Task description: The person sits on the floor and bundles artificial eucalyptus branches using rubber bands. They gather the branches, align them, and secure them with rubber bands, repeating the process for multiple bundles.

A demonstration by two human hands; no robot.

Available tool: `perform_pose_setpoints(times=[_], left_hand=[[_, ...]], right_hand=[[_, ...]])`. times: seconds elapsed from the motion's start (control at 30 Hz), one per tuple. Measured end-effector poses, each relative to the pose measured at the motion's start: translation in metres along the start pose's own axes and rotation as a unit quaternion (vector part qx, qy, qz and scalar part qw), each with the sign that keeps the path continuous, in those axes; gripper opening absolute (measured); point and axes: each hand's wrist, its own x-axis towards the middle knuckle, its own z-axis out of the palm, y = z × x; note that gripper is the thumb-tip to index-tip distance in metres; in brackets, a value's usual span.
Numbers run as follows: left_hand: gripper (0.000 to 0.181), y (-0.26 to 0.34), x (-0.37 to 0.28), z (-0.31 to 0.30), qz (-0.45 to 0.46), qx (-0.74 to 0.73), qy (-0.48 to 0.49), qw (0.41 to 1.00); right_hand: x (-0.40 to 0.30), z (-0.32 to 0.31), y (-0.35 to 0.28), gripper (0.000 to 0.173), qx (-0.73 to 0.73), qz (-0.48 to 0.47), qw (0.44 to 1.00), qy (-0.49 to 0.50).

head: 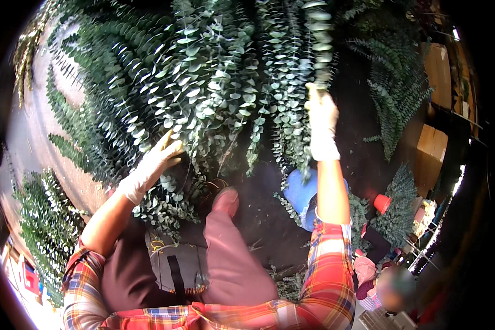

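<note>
A broad heap of eucalyptus branches (198, 82) with round grey-green leaves hangs towards me, tips down. My left hand (156, 163), in a pale glove, reaches into its lower left edge with the fingers spread; no stem shows held between them. On the right, my gloved right hand (322, 111) is closed around a eucalyptus stem (322, 45) that extends upward and is blurred. Other hanging branches (288, 99) lie just left of that hand. Beneath my right forearm sits a blue plastic bucket (300, 194), partly hidden by the arm.
More eucalyptus stands at the left (49, 222) and right (396, 95). A red pot (382, 203) and cardboard boxes (431, 148) are at the right. Another person (379, 284) is at the lower right. My shoe (227, 201) is on the dark floor near stray wire loops.
</note>
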Motion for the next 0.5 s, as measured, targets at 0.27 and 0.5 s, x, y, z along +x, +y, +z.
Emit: perform_pose_setpoints(times=[0.27,0.5], left_hand=[[0.081,0.003,0.003,0.011,0.023,0.043,-0.026,0.998],[0.079,0.012,-0.003,0.03,0.038,0.044,-0.039,0.998]], right_hand=[[-0.052,-0.013,-0.072,0.033,0.275,0.128,0.93,-0.208],[-0.094,0.148,-0.042,0.021,-0.027,-0.017,0.991,-0.133]])
